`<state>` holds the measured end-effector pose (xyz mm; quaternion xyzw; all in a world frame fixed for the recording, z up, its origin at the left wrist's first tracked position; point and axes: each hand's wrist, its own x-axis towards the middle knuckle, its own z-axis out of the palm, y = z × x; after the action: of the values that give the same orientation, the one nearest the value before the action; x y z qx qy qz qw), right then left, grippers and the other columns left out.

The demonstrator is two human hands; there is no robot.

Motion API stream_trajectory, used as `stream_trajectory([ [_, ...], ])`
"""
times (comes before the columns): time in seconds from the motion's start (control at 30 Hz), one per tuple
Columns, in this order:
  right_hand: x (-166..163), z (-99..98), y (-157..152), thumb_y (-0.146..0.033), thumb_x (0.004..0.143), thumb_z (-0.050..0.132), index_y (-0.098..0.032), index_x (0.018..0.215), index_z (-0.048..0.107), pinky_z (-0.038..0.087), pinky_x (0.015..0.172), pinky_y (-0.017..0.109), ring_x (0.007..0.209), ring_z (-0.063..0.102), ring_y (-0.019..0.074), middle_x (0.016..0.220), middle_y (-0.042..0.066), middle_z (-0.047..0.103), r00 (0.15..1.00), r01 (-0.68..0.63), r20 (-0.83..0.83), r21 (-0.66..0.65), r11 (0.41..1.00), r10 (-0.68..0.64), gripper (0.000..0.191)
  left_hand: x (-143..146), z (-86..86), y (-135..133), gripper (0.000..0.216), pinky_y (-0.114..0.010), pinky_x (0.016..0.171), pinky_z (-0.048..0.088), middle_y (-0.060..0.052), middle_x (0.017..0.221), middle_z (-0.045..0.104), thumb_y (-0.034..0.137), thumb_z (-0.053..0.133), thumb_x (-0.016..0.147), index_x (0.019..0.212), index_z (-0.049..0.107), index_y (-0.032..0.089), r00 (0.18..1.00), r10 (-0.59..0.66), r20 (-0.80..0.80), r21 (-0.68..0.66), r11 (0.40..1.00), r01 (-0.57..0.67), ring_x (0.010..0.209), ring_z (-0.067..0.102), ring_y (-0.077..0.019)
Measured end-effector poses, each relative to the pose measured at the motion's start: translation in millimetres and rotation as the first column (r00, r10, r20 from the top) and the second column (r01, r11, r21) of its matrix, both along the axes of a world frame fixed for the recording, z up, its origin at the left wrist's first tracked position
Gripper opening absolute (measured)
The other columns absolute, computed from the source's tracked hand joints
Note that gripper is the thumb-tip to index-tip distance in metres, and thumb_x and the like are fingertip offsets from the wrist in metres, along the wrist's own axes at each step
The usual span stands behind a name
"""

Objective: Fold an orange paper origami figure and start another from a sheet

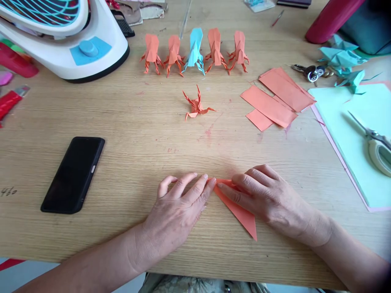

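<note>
A folded orange sheet of paper (240, 209) lies on the wooden table in front of me, its pointed end aimed toward the near edge. My left hand (183, 207) pinches its left tip with thumb and index finger, the other fingers bent beside it. Over the upper right of the paper rests my right hand (267, 199), fingers curled and pressing on the sheet, hiding part of it. Beyond both hands sits a small orange folded paper piece (196, 106) with thin twisted legs.
Several folded paper figures (195, 49) stand in a row at the back. Orange paper strips (275, 99) lie right of centre. Scissors (377, 140) rest on light green sheets (345, 134). A black phone (73, 175) lies left, below a white fan (91, 44). Keys (313, 72) are back right.
</note>
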<state>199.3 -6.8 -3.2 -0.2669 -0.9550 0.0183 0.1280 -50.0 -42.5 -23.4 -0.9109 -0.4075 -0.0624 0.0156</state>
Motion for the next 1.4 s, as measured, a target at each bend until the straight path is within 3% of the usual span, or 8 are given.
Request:
stream_trajectory([
  [0.43,14.4,-1.0,-11.4,-0.003,0.097,0.043,-0.014,0.093,0.069,0.046,0.077,0.041,0.077,0.058,0.0185,0.108,0.011,0.069,0.998,-0.061,-0.003,0.034,0.998,0.061,0.028,0.9,-3.3,-1.3,0.045,-0.046,0.100,0.032,-0.009,0.142,0.061,0.025,0.048,0.102,0.146,0.049,0.016,0.999,0.044,0.030,-0.043,0.998,-0.043,0.124,0.052,-0.0249],
  [0.63,24.2,1.6,-18.7,-0.002,0.097,0.046,-0.012,0.095,0.070,0.046,0.078,0.041,0.078,0.060,0.0184,0.103,0.010,0.070,0.996,-0.085,-0.001,0.055,0.995,0.085,0.026,5.4,3.1,-3.7,0.046,-0.048,0.102,0.032,-0.010,0.153,0.050,0.029,0.052,0.099,0.143,0.053,0.016,0.998,0.067,-0.010,-0.047,0.997,-0.068,0.130,0.049,-0.0287],
  [0.87,23.6,-1.2,-20.7,-0.004,0.098,0.048,-0.013,0.087,0.069,0.044,0.076,0.039,0.072,0.056,0.0164,0.098,0.009,0.069,0.998,-0.054,-0.021,0.048,0.997,0.055,0.025,23.1,5.7,-6.0,0.065,-0.046,0.122,0.018,-0.016,0.164,0.028,0.041,0.048,0.100,0.151,0.036,0.003,0.970,-0.243,-0.030,-0.087,0.967,0.240,0.153,0.021,-0.0292],
  [0.93,29.1,-2.6,-21.3,-0.005,0.098,0.048,-0.014,0.087,0.068,0.044,0.075,0.039,0.071,0.057,0.0168,0.094,0.009,0.069,0.998,-0.035,-0.048,0.019,0.999,0.036,0.024,24.8,2.1,-4.3,0.070,-0.044,0.123,0.019,-0.017,0.164,0.028,0.044,0.050,0.099,0.153,0.033,0.003,0.960,-0.279,-0.011,-0.126,0.953,0.275,0.153,0.020,-0.0295],
  [1.03,43.2,-4.4,-20.8,-0.006,0.098,0.045,-0.016,0.107,0.067,0.046,0.074,0.038,0.079,0.060,0.0187,0.096,0.009,0.067,0.982,0.080,-0.162,-0.098,0.992,-0.095,0.026,24.6,-2.1,-2.2,0.073,-0.043,0.123,0.021,-0.016,0.164,0.027,0.047,0.050,0.098,0.154,0.031,0.005,0.962,-0.272,-0.006,-0.150,0.952,0.268,0.153,0.020,-0.0295],
  [1.17,54.0,-4.5,-14.1,-0.016,0.097,0.053,-0.020,0.119,0.063,0.052,0.074,0.033,0.087,0.063,0.0193,0.102,0.009,0.061,0.863,0.324,-0.245,-0.403,0.856,-0.442,0.025,23.7,-2.3,-1.6,0.073,-0.045,0.123,0.020,-0.014,0.165,0.026,0.050,0.050,0.098,0.154,0.031,0.007,0.959,-0.283,-0.016,-0.156,0.948,0.277,0.154,0.019,-0.0288],
  [1.27,50.5,-3.6,-7.0,-0.027,0.097,0.058,-0.019,0.098,0.067,0.053,0.069,0.030,0.078,0.061,0.0171,0.097,0.007,0.060,0.837,0.336,-0.190,-0.561,0.756,-0.514,0.012,23.1,-1.6,-1.9,0.073,-0.044,0.124,0.018,-0.013,0.165,0.026,0.050,0.050,0.098,0.154,0.033,0.007,0.959,-0.285,-0.012,-0.154,0.948,0.280,0.154,0.016,-0.0280],
  [1.4,45.8,-5.1,-2.5,-0.023,0.095,0.059,-0.019,0.076,0.058,0.049,0.064,0.029,0.070,0.055,0.0144,0.088,0.004,0.057,0.817,0.351,-0.161,-0.622,0.699,-0.554,0.020,22.4,-2.3,-2.1,0.073,-0.044,0.124,0.013,-0.013,0.166,0.023,0.051,0.047,0.099,0.154,0.032,0.006,0.958,-0.287,0.000,-0.142,0.948,0.284,0.154,0.015,-0.0287],
])
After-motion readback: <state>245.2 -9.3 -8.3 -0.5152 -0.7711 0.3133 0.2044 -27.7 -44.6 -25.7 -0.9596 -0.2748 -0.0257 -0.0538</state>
